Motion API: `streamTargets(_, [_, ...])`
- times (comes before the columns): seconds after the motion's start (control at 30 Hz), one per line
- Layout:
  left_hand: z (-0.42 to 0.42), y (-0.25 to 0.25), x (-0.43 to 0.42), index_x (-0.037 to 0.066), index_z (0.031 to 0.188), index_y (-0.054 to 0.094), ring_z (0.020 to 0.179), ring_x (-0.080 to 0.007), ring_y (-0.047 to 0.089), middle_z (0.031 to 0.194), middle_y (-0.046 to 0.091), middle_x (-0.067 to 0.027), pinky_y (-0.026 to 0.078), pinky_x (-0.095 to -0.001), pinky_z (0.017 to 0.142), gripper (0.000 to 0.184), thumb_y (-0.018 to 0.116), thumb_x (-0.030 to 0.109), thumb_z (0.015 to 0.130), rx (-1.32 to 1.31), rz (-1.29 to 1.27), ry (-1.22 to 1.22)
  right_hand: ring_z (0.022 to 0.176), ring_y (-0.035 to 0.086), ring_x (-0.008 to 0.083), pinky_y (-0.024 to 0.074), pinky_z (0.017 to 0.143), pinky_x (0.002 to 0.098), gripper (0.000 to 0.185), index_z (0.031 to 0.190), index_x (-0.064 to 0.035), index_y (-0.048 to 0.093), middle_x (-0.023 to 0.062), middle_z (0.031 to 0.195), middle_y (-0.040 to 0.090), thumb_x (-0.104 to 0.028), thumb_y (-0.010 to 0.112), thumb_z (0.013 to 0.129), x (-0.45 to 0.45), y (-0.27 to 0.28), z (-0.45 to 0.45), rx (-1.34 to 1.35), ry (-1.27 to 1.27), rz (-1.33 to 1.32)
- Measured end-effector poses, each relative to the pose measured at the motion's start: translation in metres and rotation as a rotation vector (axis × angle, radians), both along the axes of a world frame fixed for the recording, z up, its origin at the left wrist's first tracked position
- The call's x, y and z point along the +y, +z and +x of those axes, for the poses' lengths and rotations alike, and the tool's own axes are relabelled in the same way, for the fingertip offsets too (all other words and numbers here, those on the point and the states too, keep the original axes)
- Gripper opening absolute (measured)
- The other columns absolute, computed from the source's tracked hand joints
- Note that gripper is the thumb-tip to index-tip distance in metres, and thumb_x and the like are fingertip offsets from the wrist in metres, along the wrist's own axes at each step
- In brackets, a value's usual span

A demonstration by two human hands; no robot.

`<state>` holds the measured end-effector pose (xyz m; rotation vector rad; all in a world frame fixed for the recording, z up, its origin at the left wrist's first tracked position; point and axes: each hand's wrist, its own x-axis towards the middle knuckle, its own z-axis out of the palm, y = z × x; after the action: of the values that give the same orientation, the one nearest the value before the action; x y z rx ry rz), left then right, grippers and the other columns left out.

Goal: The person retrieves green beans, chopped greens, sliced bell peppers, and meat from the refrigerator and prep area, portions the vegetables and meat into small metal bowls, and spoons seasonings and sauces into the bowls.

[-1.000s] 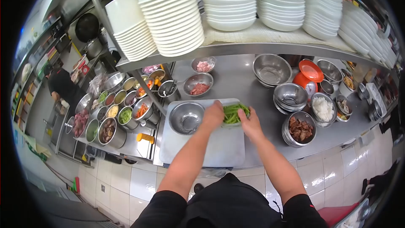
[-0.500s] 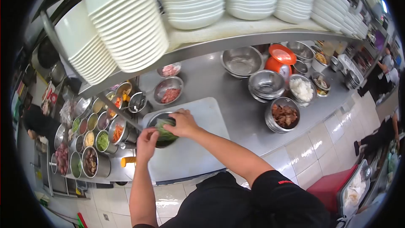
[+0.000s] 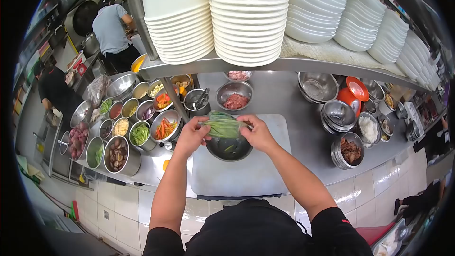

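Observation:
Between my hands a bundle of long green vegetable stalks (image 3: 222,124) is stretched sideways; a clear wrap may cover it, but I cannot tell. My left hand (image 3: 191,135) pinches its left end, and my right hand (image 3: 258,133) pinches the right end. Directly below is a dark-looking metal bowl (image 3: 229,152) with a few green pieces inside. The bowl rests on a white cutting board (image 3: 265,173). Just behind the greens stands a metal bowl of raw red meat (image 3: 235,100).
Metal containers of cut vegetables (image 3: 141,133) crowd the left side. Overhead, a shelf (image 3: 303,62) carries stacked white bowls (image 3: 251,19). To the right are nested metal bowls (image 3: 339,115), an orange scale (image 3: 356,88) and cooked meat (image 3: 350,151). Two people (image 3: 113,31) work at the far left.
My view has swung left, shifting the counter rightward in the picture. The greens, earlier bunched low at the bowl, are now held out lengthwise above it, with my hands farther apart.

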<state>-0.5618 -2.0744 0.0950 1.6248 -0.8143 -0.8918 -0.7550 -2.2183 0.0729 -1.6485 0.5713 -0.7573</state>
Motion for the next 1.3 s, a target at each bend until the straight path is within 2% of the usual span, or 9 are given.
streamTargets(0.13, [-0.013,-0.003,0.003,0.002,0.108,0.057,0.079,-0.0204,0.067,0.092,0.061,-0.0108,0.053,-0.0306,0.063,0.022,0.063,0.016,0.092,0.029,-0.15,0.037,0.088,0.061,0.0134,0.0493,0.079,0.0278,0.021,0.106,0.0002,0.067,0.0095,0.102,0.067,-0.011,0.066,0.089,-0.003,-0.001,0.007,-0.016,-0.036,0.145])
streamTargets(0.23, [-0.009,-0.024,0.004,0.003,0.104,0.06,0.089,-0.0283,0.065,0.096,0.061,-0.0151,0.052,-0.0367,0.076,0.021,0.066,0.015,0.088,-0.5,0.044,-0.039,0.088,0.062,0.0149,0.0492,0.078,0.0288,0.02,0.104,-0.0011,0.068,0.0091,0.1,0.067,-0.013,0.069,0.087,-0.012,-0.012,0.007,0.281,0.002,-0.014])
streamTargets(0.37, [-0.019,-0.007,0.006,0.007,0.104,0.062,0.094,-0.0346,0.061,0.107,0.059,-0.0182,0.05,-0.0397,0.081,0.022,0.069,0.013,0.084,-0.867,-0.228,0.026,0.088,0.063,0.0195,0.0493,0.078,0.0309,0.017,0.096,-0.0062,0.072,0.0105,0.099,0.066,-0.018,0.071,0.084,-0.003,-0.01,0.001,0.166,-0.101,-0.22])
streamTargets(0.57, [-0.023,0.027,0.01,0.009,0.117,0.06,0.086,-0.0323,0.063,0.096,0.063,-0.0172,0.051,-0.0393,0.077,0.039,0.073,0.013,0.081,-0.727,-0.06,-0.013,0.081,0.057,0.011,0.046,0.075,0.0251,0.015,0.097,-0.0033,0.069,0.0019,0.089,0.065,-0.016,0.069,0.089,-0.013,0.022,0.008,0.106,-0.009,0.064])
streamTargets(0.6, [-0.025,0.031,0.009,0.009,0.116,0.061,0.085,-0.0316,0.063,0.094,0.063,-0.0168,0.051,-0.0393,0.077,0.036,0.073,0.014,0.082,-0.684,-0.118,0.036,0.079,0.053,0.0067,0.0442,0.071,0.0229,0.015,0.099,-0.0035,0.068,-0.0014,0.085,0.064,-0.016,0.068,0.091,-0.015,0.016,0.01,-0.028,-0.03,-0.065])
streamTargets(0.73, [-0.016,0.047,0.005,0.007,0.11,0.065,0.085,-0.0274,0.063,0.091,0.064,-0.0148,0.051,-0.0383,0.075,0.026,0.069,0.017,0.086,-0.804,-0.143,-0.015,0.089,0.059,0.0138,0.0464,0.081,0.0276,0.021,0.104,-0.0023,0.065,0.0056,0.098,0.067,-0.017,0.068,0.089,-0.018,0.031,0.011,-0.067,0.02,0.044])
streamTargets(1.0, [-0.004,0.05,-0.006,0.003,0.1,0.063,0.071,-0.0181,0.062,0.087,0.063,-0.0106,0.051,-0.0351,0.063,0.023,0.055,0.024,0.097,-0.524,-0.05,0.157,0.13,0.045,0.025,0.0392,0.108,0.0386,0.092,0.15,-0.0032,0.022,0.0175,0.145,0.041,-0.018,0.079,0.079,-0.011,0.021,0.001,-0.011,0.22,-0.058])
streamTargets(1.1, [0.002,0.038,-0.01,0.003,0.101,0.061,0.069,-0.0149,0.059,0.086,0.062,-0.006,0.052,-0.0322,0.06,0.024,0.052,0.025,0.099,-0.327,-0.078,0.127,0.134,0.042,0.0268,0.0339,0.111,0.0402,0.097,0.15,-0.0006,0.021,0.0171,0.147,0.04,-0.02,0.082,0.077,-0.01,0.003,0.016,0.039,0.238,-0.033])
streamTargets(1.3, [-0.013,0.017,-0.008,0.006,0.107,0.058,0.082,-0.0111,0.058,0.093,0.061,-0.001,0.052,-0.0287,0.068,0.023,0.05,0.026,0.1,-0.079,-0.109,0.11,0.118,0.056,0.0272,0.0448,0.099,0.0364,0.076,0.138,0.0022,0.038,0.0178,0.131,0.055,-0.026,0.078,0.08,0.003,-0.001,0.046,-0.098,0.092,0.105])
